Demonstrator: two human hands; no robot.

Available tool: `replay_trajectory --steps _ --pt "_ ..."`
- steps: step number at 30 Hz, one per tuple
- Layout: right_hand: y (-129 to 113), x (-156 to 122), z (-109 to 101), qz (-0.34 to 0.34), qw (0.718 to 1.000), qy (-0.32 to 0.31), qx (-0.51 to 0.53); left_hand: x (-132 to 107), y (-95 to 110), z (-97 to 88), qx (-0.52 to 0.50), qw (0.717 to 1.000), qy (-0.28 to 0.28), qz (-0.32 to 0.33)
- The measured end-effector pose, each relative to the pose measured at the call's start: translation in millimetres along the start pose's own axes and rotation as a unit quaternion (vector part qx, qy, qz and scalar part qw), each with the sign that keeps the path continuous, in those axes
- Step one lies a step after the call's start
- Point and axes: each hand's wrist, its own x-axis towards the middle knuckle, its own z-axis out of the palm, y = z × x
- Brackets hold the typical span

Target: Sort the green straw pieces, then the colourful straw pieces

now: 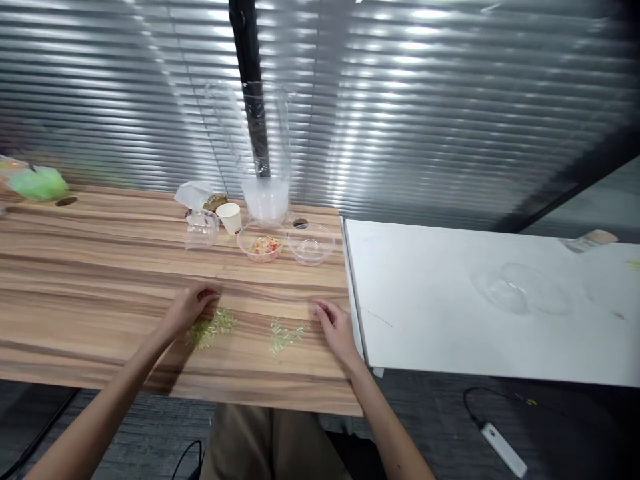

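Observation:
My left hand [190, 308] is over the wood-grain table, its fingertips pinched together just above a heap of small yellow-green bits [213, 327]. Anything within that pinch is too small to make out. My right hand [337, 328] is near the table's right edge, thumb and fingers drawn together, and I cannot see whether they hold something. To its left lies a smaller, looser scatter of pale green tube-like bits [286, 335]. Farther back is a clear bowl with red, orange and yellow bits [263, 247], beside a second clear bowl [311, 248].
Behind the bowls stand a paper cup [230, 218], a clear plastic container [203, 229] and a tall clear bag with white contents [267, 199]. A green bag [37, 183] lies far left. A white table [440, 333] adjoins on the right, holding clear lids [510, 293].

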Motion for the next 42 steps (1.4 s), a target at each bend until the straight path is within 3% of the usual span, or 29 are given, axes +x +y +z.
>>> replay_trajectory --steps 6,13,19,23,26,27,30,33,37,40,42 --pt "-7.3 1.9 -0.2 -0.009 1.000 -0.017 -0.004 10.2 23.3 8.4 0.047 0.999 -0.023 0.007" --pt "-11.5 2.6 -1.0 -0.028 0.999 -0.021 -0.018 14.4 74.1 39.3 0.035 0.993 -0.086 0.077" --pt "-11.2 3.1 -1.0 -0.041 0.998 -0.036 -0.010 -8.4 119.1 67.7 -0.006 0.977 -0.148 0.156" --pt "-12.3 2.7 -2.2 -0.040 0.998 -0.036 -0.010 -28.0 131.5 71.6 -0.035 0.968 -0.150 0.198" --pt "-12.7 2.7 -3.0 -0.035 0.998 -0.038 -0.027 -42.6 121.9 60.3 -0.043 0.971 -0.103 0.212" --pt "-12.6 2.8 -3.2 -0.033 0.998 -0.039 -0.032 -47.7 113.9 54.6 -0.037 0.971 -0.064 0.228" --pt "-11.0 3.7 -3.7 -0.034 0.998 -0.036 -0.045 -65.0 75.8 36.6 0.006 0.970 0.055 0.237" --pt "-8.0 3.2 -4.4 -0.040 0.997 -0.029 -0.053 -85.2 27.4 20.8 0.067 0.971 0.111 0.200" --pt "-7.4 -1.0 -3.2 -0.056 0.996 -0.011 -0.064 -111.5 -17.2 6.1 0.114 0.978 0.088 0.153" --pt "-20.4 1.6 3.3 -0.083 0.994 -0.025 -0.072 -120.4 -22.3 -0.6 0.111 0.985 0.003 0.130" --pt "-38.4 11.5 12.0 -0.133 0.983 -0.075 -0.102 -116.9 -18.4 -3.1 0.100 0.982 -0.046 0.151"
